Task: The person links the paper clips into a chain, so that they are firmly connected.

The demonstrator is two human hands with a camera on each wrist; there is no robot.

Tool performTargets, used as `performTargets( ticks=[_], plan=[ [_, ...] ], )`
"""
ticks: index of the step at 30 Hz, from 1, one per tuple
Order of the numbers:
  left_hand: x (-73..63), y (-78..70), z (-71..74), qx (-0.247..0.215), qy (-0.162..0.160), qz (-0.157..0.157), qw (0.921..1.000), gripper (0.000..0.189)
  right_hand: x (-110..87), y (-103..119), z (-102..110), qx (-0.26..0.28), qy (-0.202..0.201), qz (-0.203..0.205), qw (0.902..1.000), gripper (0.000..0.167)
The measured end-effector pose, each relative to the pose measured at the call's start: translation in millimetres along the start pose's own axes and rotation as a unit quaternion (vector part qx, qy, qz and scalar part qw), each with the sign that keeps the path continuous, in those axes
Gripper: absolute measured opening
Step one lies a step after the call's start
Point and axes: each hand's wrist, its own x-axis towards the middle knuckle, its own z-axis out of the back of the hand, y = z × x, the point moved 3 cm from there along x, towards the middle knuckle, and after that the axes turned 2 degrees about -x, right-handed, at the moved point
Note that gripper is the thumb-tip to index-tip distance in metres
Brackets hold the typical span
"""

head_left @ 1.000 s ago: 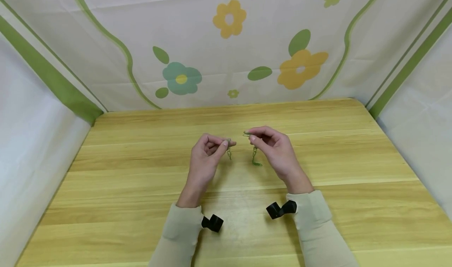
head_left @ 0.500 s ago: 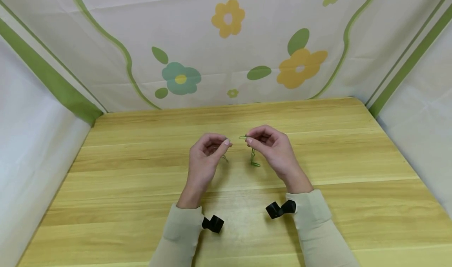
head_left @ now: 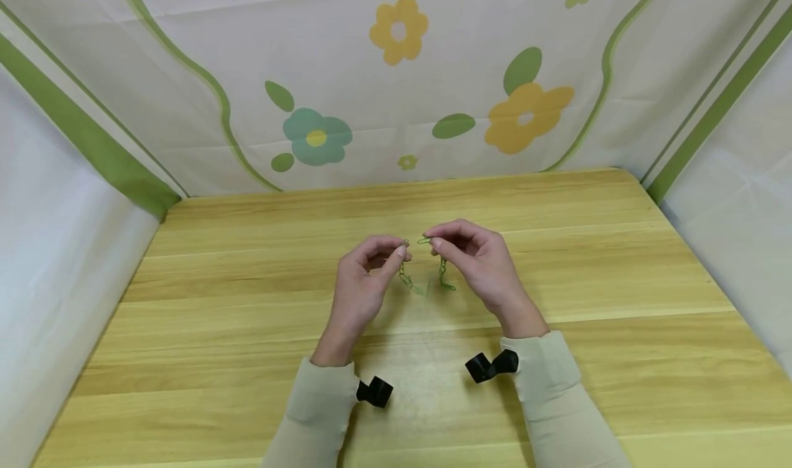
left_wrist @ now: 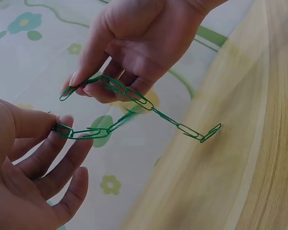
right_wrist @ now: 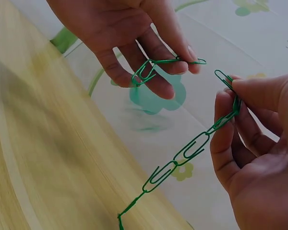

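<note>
In the head view my left hand [head_left: 361, 279] pinches the top of a chain of green paper clips [left_wrist: 90, 130] between thumb and index finger. Its lower links are blurred as they hang. Facing it, my right hand [head_left: 479, 269] pinches the end clip of a second green paper clip chain [right_wrist: 191, 147]. One looped tip of that end clip [head_left: 423, 240] sticks out past the fingertips toward the left hand. The second chain dangles below the right hand with several clips linked. A small gap separates the two held clips, and fingertips hide part of each.
A wood-grain table [head_left: 216, 330] lies under both hands. Behind it hangs a white curtain [head_left: 396, 110] with printed flowers, and similar cloth closes both sides. Black wrist cameras [head_left: 375, 392] are strapped at the sleeves.
The left hand dipped its chain back toward the palm, then brought it forward again, and the chain now swings to the right. The right hand shifted slightly left, its clip tip pointing more plainly leftward.
</note>
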Motion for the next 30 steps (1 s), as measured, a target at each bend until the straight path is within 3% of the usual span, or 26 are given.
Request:
performTargets(
  ticks=[9, 15, 20, 30],
  plan=[
    [-1.5, -5.9, -0.8, 0.042, 0.005, -0.022, 0.9989, 0.016, -0.4, 0, -1, 0.01, 0.014, -0.03, 0.9994, 0.02],
    [-2.2, -9.4, -0.8, 0.043, 0.009, -0.037, 0.9984, 0.008, -0.6, -1, -1, 0.05, 0.017, -0.036, 0.9979, 0.01],
    [-2.7, -9.9, -0.5, 0.053, 0.011, -0.052, 0.9972, 0.008, 0.0, -1, -1, 0.05, 0.023, -0.034, 0.9979, 0.004],
    [-3.7, -13.5, -0.2, 0.058, 0.017, -0.069, 0.9958, 0.009, 0.5, -3, 0, 0.084, 0.041, -0.031, 0.9952, 0.017]
  ],
)
